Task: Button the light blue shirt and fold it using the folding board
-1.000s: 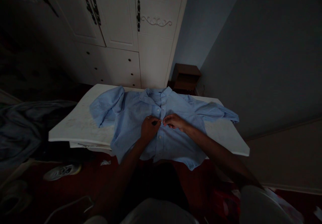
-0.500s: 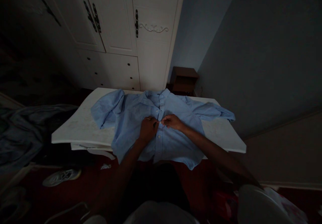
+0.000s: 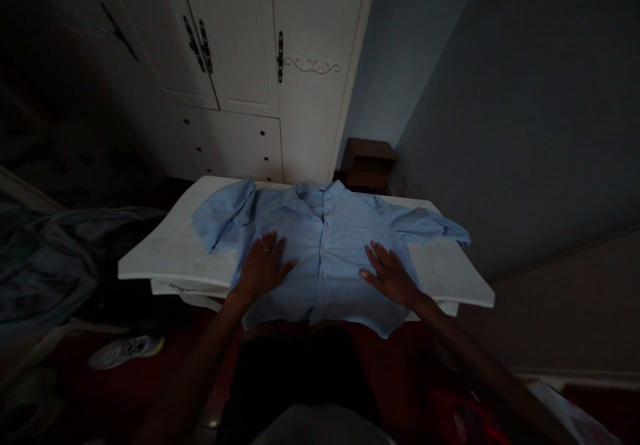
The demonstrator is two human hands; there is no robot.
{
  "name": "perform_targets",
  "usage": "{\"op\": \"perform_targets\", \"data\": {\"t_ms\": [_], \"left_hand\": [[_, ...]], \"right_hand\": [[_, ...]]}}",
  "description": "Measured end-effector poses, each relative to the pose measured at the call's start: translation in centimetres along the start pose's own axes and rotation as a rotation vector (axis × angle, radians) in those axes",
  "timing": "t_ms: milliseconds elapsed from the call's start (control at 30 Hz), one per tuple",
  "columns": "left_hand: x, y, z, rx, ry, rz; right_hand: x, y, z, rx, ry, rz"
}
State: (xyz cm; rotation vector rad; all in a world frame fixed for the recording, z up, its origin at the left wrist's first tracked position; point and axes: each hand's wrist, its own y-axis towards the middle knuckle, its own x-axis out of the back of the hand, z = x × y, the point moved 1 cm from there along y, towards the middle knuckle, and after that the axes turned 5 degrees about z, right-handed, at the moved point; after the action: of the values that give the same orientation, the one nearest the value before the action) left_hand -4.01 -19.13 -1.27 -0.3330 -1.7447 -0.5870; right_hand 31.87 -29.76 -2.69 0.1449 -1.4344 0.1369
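A light blue button-up shirt (image 3: 305, 285) lies front side up across a white table (image 3: 165, 245), its collar toward the far edge and its sleeves out to both sides. Flat on the shirt's left half rests my left hand (image 3: 263, 265), fingers spread, with a ring on one finger. My right hand (image 3: 393, 275) lies spread on the right half, below the chest pocket. The front placket between my hands looks buttoned down the middle, while the collar stands open at the top. Neither hand grips anything.
A white wardrobe (image 3: 245, 85) with dark handles stands behind the table. Beside it sits a small brown cabinet (image 3: 370, 158) near the grey wall (image 3: 540, 125). Clothes (image 3: 55, 272) are heaped at the left, and a shoe (image 3: 127, 350) is on the red floor.
Both hands have let go of the shirt's front placket and moved apart, one to each side. Their fingers have opened from a pinch and now lie flat on the cloth.
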Motion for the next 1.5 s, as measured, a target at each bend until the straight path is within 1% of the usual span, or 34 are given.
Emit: {"op": "perform_targets", "data": {"t_ms": [133,300,367,433,533,567,633,700,767,833,900,1000,1067,1133,1200,1267,1333,1400,1433,1500], "left_hand": [[0.0,-0.2,0.1,-0.020,0.014,0.000],[0.2,-0.1,-0.1,0.003,0.016,-0.001],[0.5,0.0,-0.3,0.020,0.001,0.033],[0.9,0.1,-0.8,0.041,-0.016,0.061],[1.6,-0.1,-2.8,0.034,-0.028,0.042],[1.6,-0.3,-3.7,0.001,-0.035,0.029],[1.5,-0.9,-5.8,-0.110,-0.061,0.012],[1.0,-1.6,-7.8,-0.218,-0.091,0.016],[0.3,-2.3,-9.2,-0.245,-0.114,0.039],[-0.4,-2.9,-10.0,-0.224,-0.122,0.054],[-0.9,-3.4,-10.5,-0.215,-0.119,0.038],[-1.4,-4.0,-10.6,-0.212,-0.104,-0.026],[-1.3,-4.2,-10.1,-0.184,-0.108,-0.069],[-0.7,-4.4,-8.7,-0.120,-0.128,-0.111],[0.4,-4.7,-6.3,-0.015,-0.157,-0.166],[1.8,-5.5,-3.2,0.115,-0.205,-0.252],[3.1,-7.1,-0.2,0.224,-0.304,-0.374],[3.6,-9.4,1.9,0.383,-0.470,-0.529],[3.4,-10.7,2.6,0.474,-0.567,-0.596],[2.3,-13.2,3.0,0.640,-0.763,-0.699]], "right_hand": [[0.1,-0.4,-0.1,-0.004,-0.027,-0.019],[0.0,-0.2,0.1,-0.031,-0.026,-0.013],[0.2,0.0,1.0,-0.027,-0.005,-0.027],[0.6,0.6,2.7,0.025,0.023,-0.055],[1.5,2.3,6.0,0.141,0.055,-0.094],[1.7,3.1,7.0,0.173,0.062,-0.100],[1.9,4.9,8.6,0.229,0.079,-0.091],[1.7,6.5,9.6,0.283,0.099,-0.033],[1.3,7.7,9.8,0.331,0.117,0.053],[0.8,8.2,9.5,0.364,0.125,0.113],[0.5,8.3,9.1,0.381,0.125,0.125],[0.2,7.9,8.6,0.397,0.131,0.096],[0.1,7.7,8.5,0.401,0.132,0.061],[0.1,7.6,8.5,0.400,0.132,0.038],[0.1,7.6,8.5,0.400,0.140,0.040],[0.2,7.6,8.5,0.397,0.152,0.060],[0.3,7.6,8.6,0.382,0.161,0.085],[0.6,7.7,8.8,0.354,0.161,0.106],[0.7,7.8,9.0,0.337,0.156,0.110],[1.1,8.1,9.9,0.307,0.146,0.089]]}}
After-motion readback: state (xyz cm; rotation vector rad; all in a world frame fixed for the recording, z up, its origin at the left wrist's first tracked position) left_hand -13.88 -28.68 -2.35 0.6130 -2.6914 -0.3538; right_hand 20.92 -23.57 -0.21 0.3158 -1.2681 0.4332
